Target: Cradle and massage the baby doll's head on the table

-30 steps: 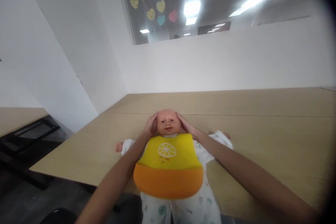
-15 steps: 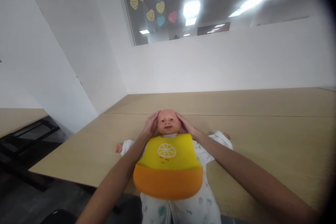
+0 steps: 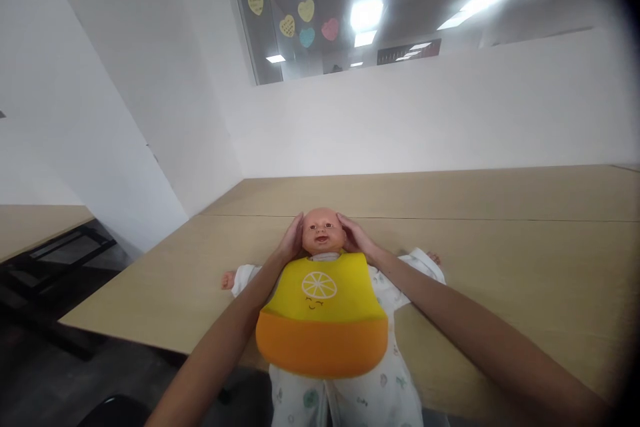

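Left hand [image 3: 290, 245] and right hand [image 3: 356, 240] cupped the head of a bald plastic baby doll [image 3: 323, 233], face-up between them, crown pointing away, legs toward wrists.

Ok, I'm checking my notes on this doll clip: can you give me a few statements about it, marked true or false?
1. The doll lies face up on the table. True.
2. Its bib is blue. False: it is yellow above and orange below.
3. The left hand and the right hand touch opposite sides of the doll's head. True.
4. The right hand holds a bottle. False: it holds no bottle and rests against the head.
5. Paper hearts are stuck on the window. True.
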Motion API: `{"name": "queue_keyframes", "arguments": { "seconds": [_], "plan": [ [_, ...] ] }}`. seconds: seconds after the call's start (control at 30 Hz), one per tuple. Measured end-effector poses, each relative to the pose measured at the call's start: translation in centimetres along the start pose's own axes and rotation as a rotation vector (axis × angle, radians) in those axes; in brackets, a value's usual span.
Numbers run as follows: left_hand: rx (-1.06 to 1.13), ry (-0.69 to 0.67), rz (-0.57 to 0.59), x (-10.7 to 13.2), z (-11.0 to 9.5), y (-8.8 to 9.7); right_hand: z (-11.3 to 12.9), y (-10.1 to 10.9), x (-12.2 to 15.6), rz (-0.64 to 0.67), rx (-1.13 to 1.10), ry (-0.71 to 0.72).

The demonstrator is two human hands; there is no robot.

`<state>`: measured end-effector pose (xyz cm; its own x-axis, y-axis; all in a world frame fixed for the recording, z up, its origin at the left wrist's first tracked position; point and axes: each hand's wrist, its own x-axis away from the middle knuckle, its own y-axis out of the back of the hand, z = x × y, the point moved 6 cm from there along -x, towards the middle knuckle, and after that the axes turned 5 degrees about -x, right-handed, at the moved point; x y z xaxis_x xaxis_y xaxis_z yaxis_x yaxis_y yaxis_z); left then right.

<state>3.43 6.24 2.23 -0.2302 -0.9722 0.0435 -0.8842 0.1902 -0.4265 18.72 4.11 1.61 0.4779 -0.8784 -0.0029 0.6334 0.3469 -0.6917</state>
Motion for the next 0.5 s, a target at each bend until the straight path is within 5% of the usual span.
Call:
{"name": "queue_keyframes", "arguments": {
  "seconds": [0.1,0.5],
  "plan": [
    [-0.027,0.027,-0.038,0.2,0.2,0.0,0.1,0.3,-0.1,-0.009,0.031,0.04],
    [-0.038,0.07,0.131,1.0,0.6,-1.4,0.9,0.9,-0.6,-0.056,0.196,0.186]
  ]
}}
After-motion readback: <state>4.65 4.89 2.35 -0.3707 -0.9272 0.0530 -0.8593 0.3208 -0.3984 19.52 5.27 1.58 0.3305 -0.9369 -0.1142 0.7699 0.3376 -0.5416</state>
